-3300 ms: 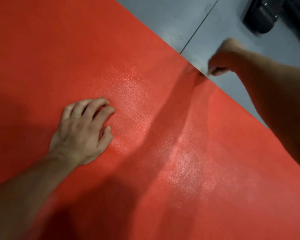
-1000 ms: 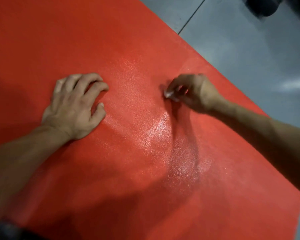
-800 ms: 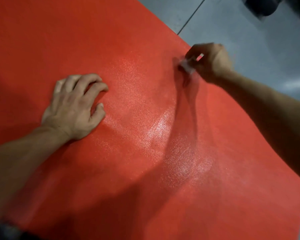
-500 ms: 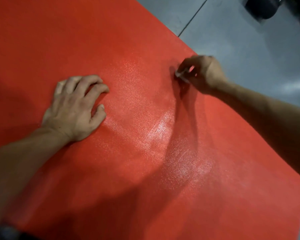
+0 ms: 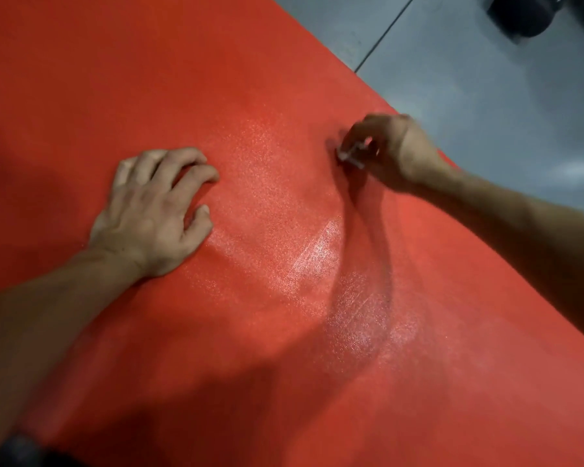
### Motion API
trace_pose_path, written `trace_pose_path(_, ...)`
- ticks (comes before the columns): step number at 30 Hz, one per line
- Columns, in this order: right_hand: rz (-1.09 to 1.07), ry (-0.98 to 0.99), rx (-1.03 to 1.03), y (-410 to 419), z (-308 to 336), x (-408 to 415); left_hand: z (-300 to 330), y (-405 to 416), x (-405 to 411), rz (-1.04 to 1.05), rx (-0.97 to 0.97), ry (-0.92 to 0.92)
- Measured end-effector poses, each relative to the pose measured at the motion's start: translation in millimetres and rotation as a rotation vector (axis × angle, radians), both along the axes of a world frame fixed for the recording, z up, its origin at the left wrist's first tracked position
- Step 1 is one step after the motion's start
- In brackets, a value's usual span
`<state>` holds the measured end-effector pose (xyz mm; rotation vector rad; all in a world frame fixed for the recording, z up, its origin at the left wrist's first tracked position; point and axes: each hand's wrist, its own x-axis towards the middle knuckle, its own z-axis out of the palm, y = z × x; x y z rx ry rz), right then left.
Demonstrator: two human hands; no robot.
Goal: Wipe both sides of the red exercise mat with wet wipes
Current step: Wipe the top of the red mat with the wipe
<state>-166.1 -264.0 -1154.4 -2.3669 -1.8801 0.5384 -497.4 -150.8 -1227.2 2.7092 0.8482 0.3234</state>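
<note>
From my seat at the feed I saw the red exercise mat (image 5: 250, 332) lying flat on a grey floor (image 5: 486, 79), filling most of the view, with its far edge running on a slant from the top centre down towards the right side. My left hand (image 5: 152, 214) rested on the mat left of centre, palm down, its fingers bent so that the tips pressed into the red surface; it held nothing. My right hand (image 5: 385, 150) was over the mat close to that slanted edge, well apart from the left one, with the fingers curled and pinching a small bunched wet wipe (image 5: 349, 156), which showed only as a pale, blurred scrap at the fingertips. I could not tell for certain whether the wipe was touching the mat at that point, as the hand was blurred. Between and below the two hands the mat bore a shiny, streaked patch (image 5: 321, 254) that looked damp and caught the light, and the shadow of my right arm fell across it in a curve. On the floor a dark joint line (image 5: 381, 32) ran away from the mat's edge, and a black object (image 5: 526, 15), too cut off to identify, sat at the top right corner.
</note>
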Motion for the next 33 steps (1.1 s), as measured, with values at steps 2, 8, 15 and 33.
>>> trace_pose_path(2, 0.17, 0.067, -0.027, -15.0, 0.7, -16.7, 0.0, -0.1, 0.5, -0.005, -0.003, 0.008)
trace_pose_path(8, -0.283, -0.249, 0.119, 23.9, -0.8, 63.5, 1.6, -1.8, 1.1, -0.001, -0.011, 0.008)
trace_pose_path(15, 0.038, 0.128, 0.064, -37.3, -3.7, -53.9, 0.0, -0.9, 0.0, 0.001, -0.002, 0.007)
trace_pose_path(33, 0.097, 0.153, 0.098, -52.0, -1.1, -84.7, -2.0, -0.5, 0.0, -0.011, 0.005, 0.009)
